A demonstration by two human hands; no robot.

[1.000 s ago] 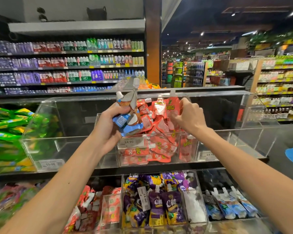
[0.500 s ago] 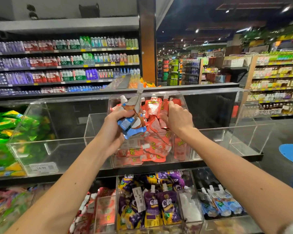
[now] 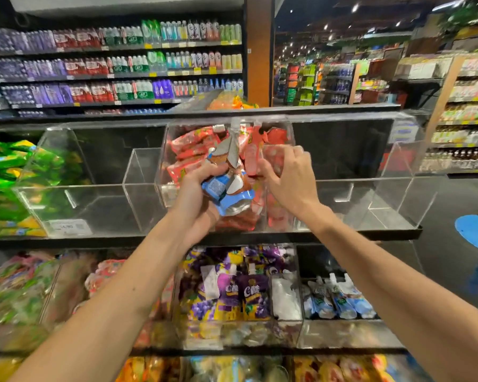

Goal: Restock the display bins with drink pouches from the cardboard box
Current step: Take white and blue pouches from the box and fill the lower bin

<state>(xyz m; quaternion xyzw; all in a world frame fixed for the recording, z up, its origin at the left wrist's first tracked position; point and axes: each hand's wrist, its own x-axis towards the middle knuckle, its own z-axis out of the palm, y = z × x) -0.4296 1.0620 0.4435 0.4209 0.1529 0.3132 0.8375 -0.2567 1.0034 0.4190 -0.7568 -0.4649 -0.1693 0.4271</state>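
My left hand (image 3: 196,188) grips a small bunch of blue and brown spouted drink pouches (image 3: 223,186), held upright in front of the middle clear bin (image 3: 163,194). That bin is filled with red drink pouches (image 3: 189,158). My right hand (image 3: 290,179) is at the bin's right side, and its curled fingers hold a red pouch (image 3: 271,158). The cardboard box is out of view.
Clear bins to the left (image 3: 80,208) and right (image 3: 375,205) on the same shelf hold no pouches. The row below holds purple pouches (image 3: 243,295), blue pouches (image 3: 340,299) and pink ones (image 3: 102,277). Green packs (image 3: 3,172) lie far left. Bottle shelves stand behind.
My right hand has come down from the top of the red pouches to the bin's right side. My left hand still holds the blue pouches, a little lower.
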